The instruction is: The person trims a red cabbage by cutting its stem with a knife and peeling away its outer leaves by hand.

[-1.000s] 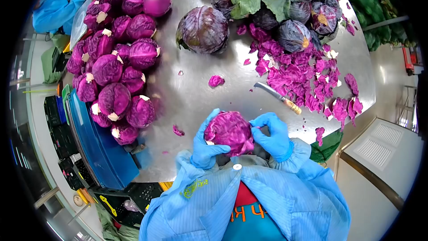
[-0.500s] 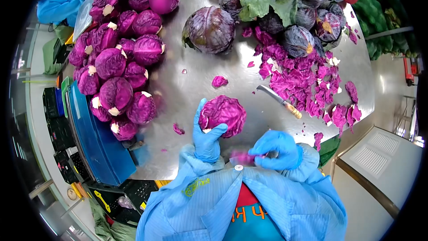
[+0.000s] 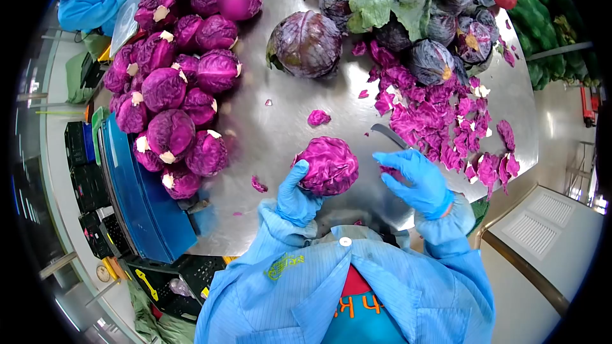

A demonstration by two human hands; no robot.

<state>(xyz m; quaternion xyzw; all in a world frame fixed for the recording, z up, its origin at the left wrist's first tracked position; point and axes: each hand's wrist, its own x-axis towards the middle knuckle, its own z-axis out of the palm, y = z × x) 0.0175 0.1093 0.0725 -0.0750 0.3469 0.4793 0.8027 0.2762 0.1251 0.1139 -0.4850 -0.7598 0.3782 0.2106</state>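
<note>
My left hand, in a blue glove, is closed on the left side of a peeled red cabbage near the table's front edge. My right hand, gloved too, is to the right of it, with a small purple cabbage leaf piece between thumb and fingers. Just beyond the right hand lies a knife; its curved blade shows and its handle is hidden by the hand. A small leaf scrap lies beyond the held cabbage.
Peeled red cabbages are piled at the left. Unpeeled cabbages stand at the back, and torn purple leaves spread at the right of the metal table. Blue panels and black crates are at the left.
My right hand has moved up and right, from near my jacket to beside the knife, covering its handle. The held cabbage has turned slightly in my left hand and shifted a little right.
</note>
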